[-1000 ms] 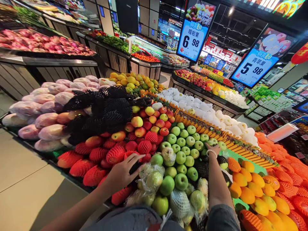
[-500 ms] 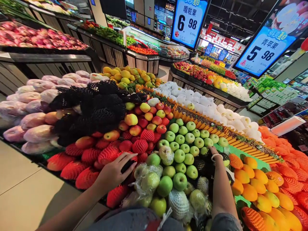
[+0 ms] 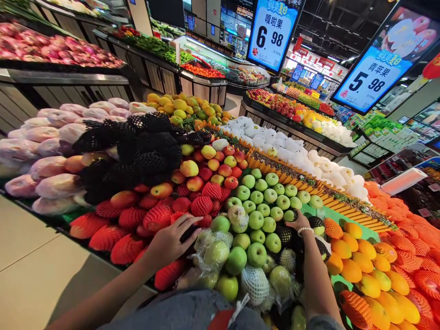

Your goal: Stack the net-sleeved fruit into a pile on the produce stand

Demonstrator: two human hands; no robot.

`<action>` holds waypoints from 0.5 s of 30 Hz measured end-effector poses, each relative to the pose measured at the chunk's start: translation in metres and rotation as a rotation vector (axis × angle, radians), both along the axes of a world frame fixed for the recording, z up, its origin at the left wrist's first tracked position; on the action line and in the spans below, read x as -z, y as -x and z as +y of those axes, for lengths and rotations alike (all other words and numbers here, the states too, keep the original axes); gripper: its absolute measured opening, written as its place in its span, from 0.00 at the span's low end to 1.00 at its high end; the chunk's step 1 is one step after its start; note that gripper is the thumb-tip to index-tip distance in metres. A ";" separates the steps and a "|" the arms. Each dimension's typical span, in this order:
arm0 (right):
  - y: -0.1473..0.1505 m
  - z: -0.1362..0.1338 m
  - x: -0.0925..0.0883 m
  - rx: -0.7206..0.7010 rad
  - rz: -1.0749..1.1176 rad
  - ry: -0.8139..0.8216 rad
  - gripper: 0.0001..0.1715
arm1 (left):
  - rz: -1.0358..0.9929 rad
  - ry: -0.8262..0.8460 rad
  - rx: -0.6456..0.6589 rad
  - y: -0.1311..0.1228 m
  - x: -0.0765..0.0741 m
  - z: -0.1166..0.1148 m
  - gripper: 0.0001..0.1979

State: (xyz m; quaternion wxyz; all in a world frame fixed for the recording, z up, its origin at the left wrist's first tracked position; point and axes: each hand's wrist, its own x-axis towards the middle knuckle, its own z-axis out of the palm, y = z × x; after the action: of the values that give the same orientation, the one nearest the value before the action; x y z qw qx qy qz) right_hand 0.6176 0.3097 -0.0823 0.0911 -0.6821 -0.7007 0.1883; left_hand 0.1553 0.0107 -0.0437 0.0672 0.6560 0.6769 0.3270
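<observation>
My left hand [image 3: 178, 236] is curled around a small dark object [image 3: 188, 233] at the edge between the red and green fruit. Its fingers cover most of that object, so its kind cannot be told. My right hand [image 3: 297, 222], with a beaded bracelet on the wrist, grips a green apple [image 3: 289, 215] partly in black foam net. Beside and below that hand lie black foam nets [image 3: 286, 236]. Several bare green apples [image 3: 256, 220] fill the space between my hands. Plastic-wrapped green apples [image 3: 216, 253] and one in a white foam net [image 3: 255, 285] lie closer to my body.
Red foam-netted apples [image 3: 158, 217] lie left, with a pile of black foam nets [image 3: 147, 146] behind. Oranges [image 3: 350, 259] are on the right. An orange slatted divider [image 3: 285, 167] runs behind the green apples. Price screens [image 3: 273, 34] hang overhead.
My right hand has shifted slightly left and down onto the green apple, its fingers more bent. My left hand keeps its hold on the dark object. The view has turned slightly.
</observation>
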 end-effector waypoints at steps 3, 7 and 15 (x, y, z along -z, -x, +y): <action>-0.003 -0.013 -0.017 0.047 0.063 -0.044 0.47 | -0.004 -0.001 -0.013 0.005 -0.001 -0.004 0.22; -0.002 -0.040 -0.050 0.166 0.371 -0.171 0.48 | -0.102 0.014 -0.006 -0.003 -0.011 -0.003 0.22; 0.119 -0.182 -0.087 -0.518 0.857 -0.174 0.58 | -0.861 0.433 0.378 -0.077 -0.035 0.019 0.39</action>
State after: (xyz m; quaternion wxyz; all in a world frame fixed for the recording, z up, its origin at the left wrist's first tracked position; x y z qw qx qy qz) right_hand 0.4983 0.1280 0.0050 0.3771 -0.3375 -0.7596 0.4086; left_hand 0.2325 0.0299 -0.0084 0.5321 0.5438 0.5096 0.4019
